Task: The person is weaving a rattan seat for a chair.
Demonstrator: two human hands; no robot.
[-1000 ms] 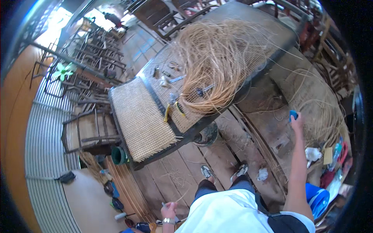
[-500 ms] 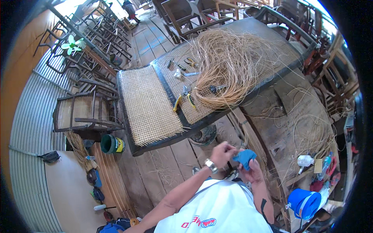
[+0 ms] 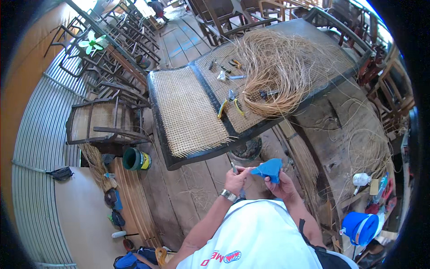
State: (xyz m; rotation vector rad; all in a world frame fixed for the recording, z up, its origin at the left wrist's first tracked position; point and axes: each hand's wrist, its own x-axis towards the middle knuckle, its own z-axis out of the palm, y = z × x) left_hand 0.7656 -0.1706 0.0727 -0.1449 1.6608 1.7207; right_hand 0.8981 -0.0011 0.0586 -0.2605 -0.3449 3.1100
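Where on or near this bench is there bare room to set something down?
The pale panel left of the pliers is bare. Floor between the green bucket and the left hand has room, apart from loose strands. Crowded: the middle of the bench, under tools and the fibre pile, and around the blue bucket.

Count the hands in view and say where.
2: the left hand, holding a slim tool, and the right hand, holding a blue piece, both just past the white shirt. Hands on the distant person cannot be made out.
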